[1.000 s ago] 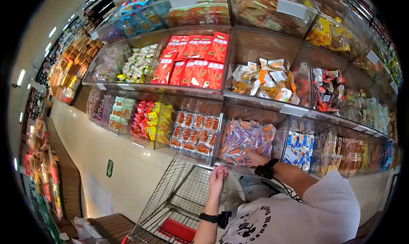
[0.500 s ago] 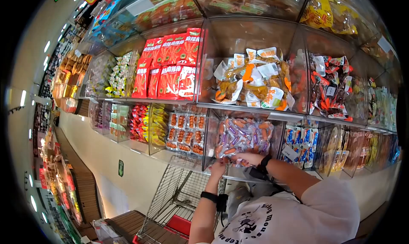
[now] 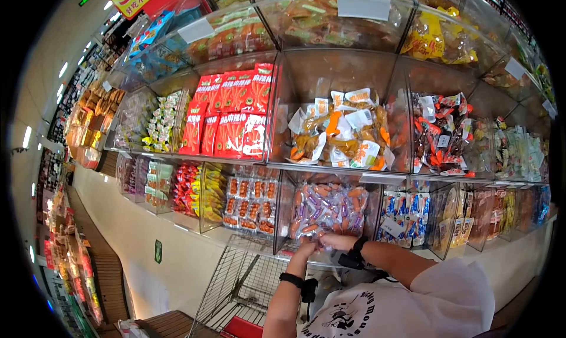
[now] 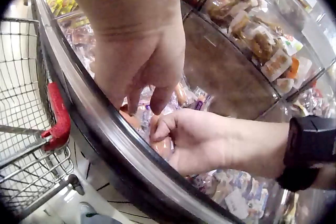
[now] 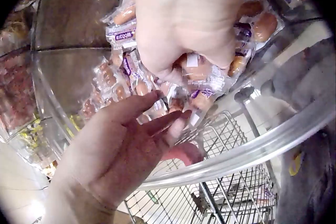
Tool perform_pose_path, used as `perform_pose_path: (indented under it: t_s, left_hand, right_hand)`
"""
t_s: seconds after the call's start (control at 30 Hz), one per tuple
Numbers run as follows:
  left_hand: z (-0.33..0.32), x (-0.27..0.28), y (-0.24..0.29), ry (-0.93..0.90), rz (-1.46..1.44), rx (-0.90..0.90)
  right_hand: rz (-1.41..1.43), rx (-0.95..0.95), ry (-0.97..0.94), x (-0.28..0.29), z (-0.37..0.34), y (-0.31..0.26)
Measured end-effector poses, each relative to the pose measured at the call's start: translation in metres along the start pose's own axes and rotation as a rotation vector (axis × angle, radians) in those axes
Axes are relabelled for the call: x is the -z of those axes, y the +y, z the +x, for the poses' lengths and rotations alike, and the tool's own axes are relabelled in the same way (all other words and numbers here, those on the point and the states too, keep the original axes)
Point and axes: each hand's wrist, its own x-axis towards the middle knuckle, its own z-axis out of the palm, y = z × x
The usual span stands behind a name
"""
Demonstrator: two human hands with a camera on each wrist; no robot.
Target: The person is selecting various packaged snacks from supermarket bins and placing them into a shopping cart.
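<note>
Small wrapped sausages (image 3: pixel 331 209) with purple labels fill a clear lower bin. At its front edge my two hands are close together. My right hand (image 3: pixel 337 242) curls its fingers round a wrapped sausage (image 5: pixel 195 70), seen under the fingers in the right wrist view. My left hand (image 5: pixel 118 142) is beside it, palm partly turned up and fingers extended toward the packs; whether it touches one is unclear. In the left wrist view, the left fingers (image 4: pixel 164 98) point down over the bin, left of the right hand (image 4: pixel 199 137).
A wire shopping cart (image 3: pixel 236 282) with a red part stands below the shelf, left of the hands. The bin's clear front rim (image 5: pixel 252 153) runs beneath the hands. Neighbouring bins hold brown snack packs (image 3: pixel 250 205) and blue-white packs (image 3: pixel 405 211); red packets (image 3: pixel 227 117) are above.
My left hand has come up from the cart side to the bin's front edge beside the right hand. The right hand has drawn back toward that edge. The head view has shifted.
</note>
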Motion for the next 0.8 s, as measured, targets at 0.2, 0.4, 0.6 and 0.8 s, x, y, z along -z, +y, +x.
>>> perform_pose_path:
  t_s: [0.2,0.4,0.6,0.8]
  left_hand:
    - [-0.049,-0.021,0.033,0.056,-0.174,-0.08]
    - [-0.06,-0.021,0.026,0.069,0.078,-0.284]
    - [-0.127,-0.019,0.026,0.591,-0.203,-0.752]
    - [-0.196,0.009,-0.024,0.268,-0.879,-0.508]
  right_hand:
    - [0.244,-0.136,0.057,0.0,0.008,0.03]
    - [0.377,-0.247,0.186,-0.057,-0.02,-0.123]
    - [0.324,0.052,0.405,-0.066,0.024,-0.064]
    - [-0.004,0.047,0.329,-0.154,0.044,-0.063]
